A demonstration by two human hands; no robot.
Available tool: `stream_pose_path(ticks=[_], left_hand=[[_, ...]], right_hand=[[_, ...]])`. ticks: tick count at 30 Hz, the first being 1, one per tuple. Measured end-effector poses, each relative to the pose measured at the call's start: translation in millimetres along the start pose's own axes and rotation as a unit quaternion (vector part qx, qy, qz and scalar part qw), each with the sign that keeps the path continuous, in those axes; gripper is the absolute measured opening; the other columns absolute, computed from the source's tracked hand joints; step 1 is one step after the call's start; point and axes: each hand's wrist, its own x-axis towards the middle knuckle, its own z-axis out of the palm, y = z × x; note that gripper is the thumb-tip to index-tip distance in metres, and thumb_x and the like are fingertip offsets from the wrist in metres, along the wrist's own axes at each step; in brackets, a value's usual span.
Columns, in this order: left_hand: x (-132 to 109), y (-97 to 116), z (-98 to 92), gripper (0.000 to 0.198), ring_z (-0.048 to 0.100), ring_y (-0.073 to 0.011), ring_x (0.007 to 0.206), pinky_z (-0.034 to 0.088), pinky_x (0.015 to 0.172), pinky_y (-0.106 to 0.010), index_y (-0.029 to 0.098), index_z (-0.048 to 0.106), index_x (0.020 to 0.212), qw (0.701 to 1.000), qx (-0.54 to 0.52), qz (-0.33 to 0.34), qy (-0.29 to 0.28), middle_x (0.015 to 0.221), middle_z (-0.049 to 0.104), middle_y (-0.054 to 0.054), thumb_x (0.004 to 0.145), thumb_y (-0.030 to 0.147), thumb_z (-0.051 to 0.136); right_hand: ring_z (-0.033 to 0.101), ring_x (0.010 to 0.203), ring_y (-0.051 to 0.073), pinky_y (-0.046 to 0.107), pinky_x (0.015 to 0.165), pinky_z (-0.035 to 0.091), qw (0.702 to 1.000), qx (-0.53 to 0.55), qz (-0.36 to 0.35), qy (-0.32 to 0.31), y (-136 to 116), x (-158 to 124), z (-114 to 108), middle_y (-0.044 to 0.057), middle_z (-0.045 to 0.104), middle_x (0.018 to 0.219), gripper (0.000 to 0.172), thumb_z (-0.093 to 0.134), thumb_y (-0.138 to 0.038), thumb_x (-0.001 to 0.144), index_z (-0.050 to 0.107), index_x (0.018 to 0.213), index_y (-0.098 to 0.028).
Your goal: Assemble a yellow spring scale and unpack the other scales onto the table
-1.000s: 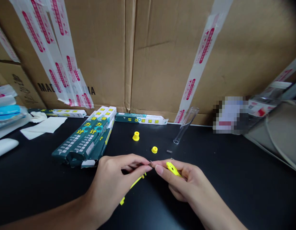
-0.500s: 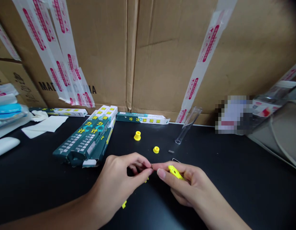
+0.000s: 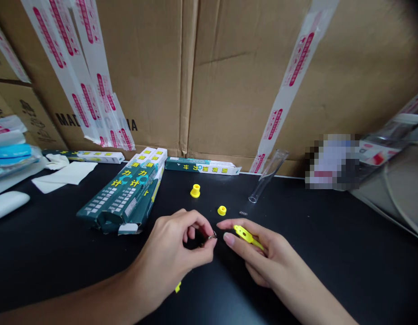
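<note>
Between thumb and index finger, my left hand (image 3: pixel 187 246) pinches a small metal hook or ring (image 3: pixel 213 235), partly hidden by the fingertips. Just to its right is my right hand (image 3: pixel 259 253), its thumb and index fingertips apart. A flat yellow plastic piece (image 3: pixel 244 234) with small holes is held across that hand's palm side, its lower end hidden by the fingers. Another yellow piece (image 3: pixel 178 286) shows partly below my left wrist. Beyond the hands lie a flanged yellow cap (image 3: pixel 195 191), a smaller yellow ring-shaped cap (image 3: pixel 221 211) and a small spring (image 3: pixel 243 213).
A clear tube (image 3: pixel 268 177) leans against the cardboard box (image 3: pixel 229 90) at the back. Stacked green-and-white cartons (image 3: pixel 121 194) lie left of the hands, another carton (image 3: pixel 202 166) behind. Paper (image 3: pixel 65 176) and a white rounded object (image 3: pixel 9 204) are farther left.
My right fingertips have come away from the metal piece and opened, leaving it in my left pinch. The yellow piece stays in my right hand.
</note>
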Motion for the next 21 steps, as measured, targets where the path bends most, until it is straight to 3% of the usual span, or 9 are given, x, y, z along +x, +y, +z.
stream_pose_path(ticks=[4, 9, 12, 14, 18, 21], left_hand=[[0.8, 0.1, -0.5, 0.002, 0.051, -0.0127, 0.063, 0.038, 0.06, -0.024, 0.024, 0.07, 0.076, 1.0, 0.009, -0.01, -0.006, 0.067, 0.055, 0.006, 0.076, 0.022, 0.068], [-0.9, 2.4, 0.0, 0.009, 0.051, -0.0109, 0.061, 0.037, 0.059, -0.022, 0.022, 0.068, 0.07, 1.0, 0.013, 0.001, 0.008, 0.064, 0.055, 0.007, 0.076, 0.019, 0.073], [-2.3, 4.1, 0.5, 0.01, 0.05, -0.0095, 0.059, 0.037, 0.057, -0.021, 0.022, 0.067, 0.072, 0.999, 0.011, 0.024, 0.023, 0.063, 0.056, 0.008, 0.074, 0.015, 0.075], [-2.4, 4.7, 0.6, 0.014, 0.05, -0.0089, 0.058, 0.037, 0.055, -0.019, 0.022, 0.067, 0.073, 0.999, 0.008, 0.037, 0.035, 0.062, 0.056, 0.009, 0.072, 0.011, 0.076], [-1.7, 4.3, 0.5, 0.016, 0.05, -0.0081, 0.057, 0.039, 0.054, -0.017, 0.023, 0.068, 0.074, 0.996, 0.002, 0.06, 0.064, 0.062, 0.059, 0.009, 0.07, 0.01, 0.077], [-2.6, 4.1, 0.9, 0.017, 0.052, -0.0073, 0.057, 0.041, 0.055, -0.016, 0.023, 0.069, 0.074, 0.995, -0.012, 0.074, 0.066, 0.064, 0.061, 0.009, 0.07, 0.008, 0.076]], right_hand=[[0.025, 0.046, 0.009, 0.023, 0.041, 0.019, 0.997, -0.057, -0.043, 0.029, 5.9, -4.1, 3.3, -0.009, 0.032, 0.056, 0.066, 0.045, -0.072, 0.092, 0.057, 0.127, -0.017], [0.033, 0.05, 0.012, 0.023, 0.044, 0.027, 0.985, -0.132, -0.106, 0.043, 12.0, -7.3, 7.2, -0.007, 0.038, 0.059, 0.052, 0.034, -0.059, 0.102, 0.052, 0.131, -0.02], [0.034, 0.051, 0.011, 0.023, 0.044, 0.029, 0.979, -0.147, -0.139, 0.03, 13.6, -5.5, 7.3, -0.002, 0.053, 0.075, 0.044, 0.034, -0.05, 0.104, 0.045, 0.136, -0.022], [0.033, 0.05, 0.01, 0.023, 0.043, 0.028, 0.981, -0.143, -0.133, 0.009, 12.7, -4.0, 6.4, 0.0, 0.059, 0.082, 0.038, 0.035, -0.048, 0.105, 0.051, 0.128, -0.022], [0.042, 0.056, 0.012, 0.023, 0.051, 0.035, 0.982, -0.157, -0.105, 0.008, 7.6, -3.4, 5.4, -0.002, 0.054, 0.07, 0.037, 0.043, -0.049, 0.102, 0.065, 0.093, -0.021], [0.054, 0.073, 0.016, 0.024, 0.066, 0.043, 0.984, -0.133, -0.116, 0.019, 5.5, -3.6, 6.2, -0.001, 0.057, 0.075, 0.033, 0.052, -0.051, 0.098, 0.068, 0.097, -0.023]])
